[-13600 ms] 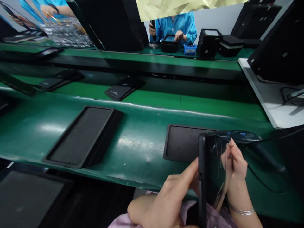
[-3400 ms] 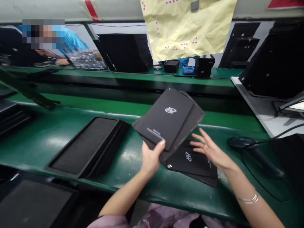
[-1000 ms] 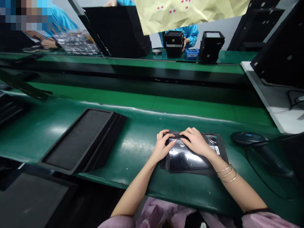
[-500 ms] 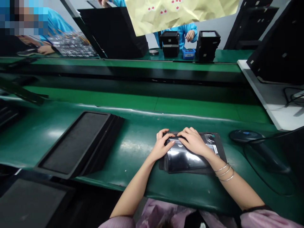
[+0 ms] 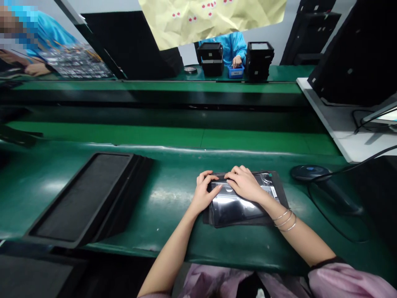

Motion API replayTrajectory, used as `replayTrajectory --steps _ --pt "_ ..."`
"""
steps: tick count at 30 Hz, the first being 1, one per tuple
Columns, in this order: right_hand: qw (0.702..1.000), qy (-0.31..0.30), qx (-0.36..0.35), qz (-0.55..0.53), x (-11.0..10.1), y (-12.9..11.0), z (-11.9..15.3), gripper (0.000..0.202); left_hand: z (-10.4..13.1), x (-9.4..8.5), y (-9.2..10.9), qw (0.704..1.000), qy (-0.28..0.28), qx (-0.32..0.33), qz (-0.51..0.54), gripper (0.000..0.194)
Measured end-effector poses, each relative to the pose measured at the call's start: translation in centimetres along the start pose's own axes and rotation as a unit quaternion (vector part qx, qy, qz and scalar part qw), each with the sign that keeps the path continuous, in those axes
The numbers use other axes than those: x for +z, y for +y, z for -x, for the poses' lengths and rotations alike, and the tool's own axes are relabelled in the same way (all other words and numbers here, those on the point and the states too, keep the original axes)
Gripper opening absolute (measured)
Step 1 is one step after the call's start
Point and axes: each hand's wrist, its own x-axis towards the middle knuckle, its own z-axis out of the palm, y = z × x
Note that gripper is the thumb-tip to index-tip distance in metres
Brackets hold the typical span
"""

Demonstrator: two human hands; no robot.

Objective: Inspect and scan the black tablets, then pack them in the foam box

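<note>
A dark glossy panel (image 5: 238, 209) with a clear film over it lies on a black tray (image 5: 281, 190) on the green bench. My left hand (image 5: 203, 194) rests at the panel's upper left corner, thumb and fingers apart, fingertips on the edge. Beside it, my right hand (image 5: 245, 184) lies over the panel's top edge with its fingers spread, the palm above the surface. Neither hand is wrapped around anything. A small green tab and a white label show at the panel's right end.
Stacked black trays (image 5: 83, 198) stand on the left of the bench (image 5: 173, 198). A barcode scanner (image 5: 325, 186) with its cable lies to the right. Across the green channel, a person's hand (image 5: 237, 62) is at a blue bin (image 5: 236, 72). Yellow paper (image 5: 214, 20) hangs above.
The view has shifted slightly to the right. My hands stay on the panel in nearly the same pose. Across the bench, the other person's hand has lowered to the blue bin.
</note>
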Motion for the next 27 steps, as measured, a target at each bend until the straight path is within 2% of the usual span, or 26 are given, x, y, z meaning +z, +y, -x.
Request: replayTrajectory --steps 5,8,10,13,16,19,22,25,27 --pt "1.0 0.029 -0.007 -0.009 0.2 -0.1 0.0 0.019 0.0 0.1 0.0 1.0 0.003 0.0 -0.003 0.017" --pt "0.997 0.073 0.005 -0.028 -0.5 0.5 1.0 0.024 0.1 0.1 0.0 1.0 0.006 0.0 -0.005 0.017" --pt "0.991 0.123 0.045 -0.029 -1.4 1.3 2.6 0.027 0.2 0.1 0.1 1.0 0.009 -0.002 -0.005 0.017" --pt "0.969 0.197 0.146 -0.011 -2.7 3.0 6.2 0.037 0.2 0.1 0.1 1.0 0.013 -0.007 -0.002 0.018" --pt "0.95 0.22 0.221 -0.019 -2.9 4.1 9.6 0.041 0.2 0.3 0.1 1.0 0.016 -0.015 0.004 0.019" --pt "0.935 0.23 0.26 -0.077 -2.1 4.3 11.3 0.035 0.3 0.5 0.0 1.0 0.014 -0.023 0.01 0.02" --pt "0.901 0.263 0.3 -0.169 -1.6 4.2 11.4 0.031 0.3 0.7 0.0 1.0 0.01 -0.027 0.01 0.02" --pt "0.853 0.292 0.325 -0.286 -1.9 3.9 11.1 0.03 0.4 0.8 0.0 1.0 0.0 -0.025 0.008 0.02" --pt "0.817 0.288 0.332 -0.372 -2.3 3.4 10.9 0.032 0.4 0.6 0.0 1.0 -0.014 -0.02 0.006 0.022"
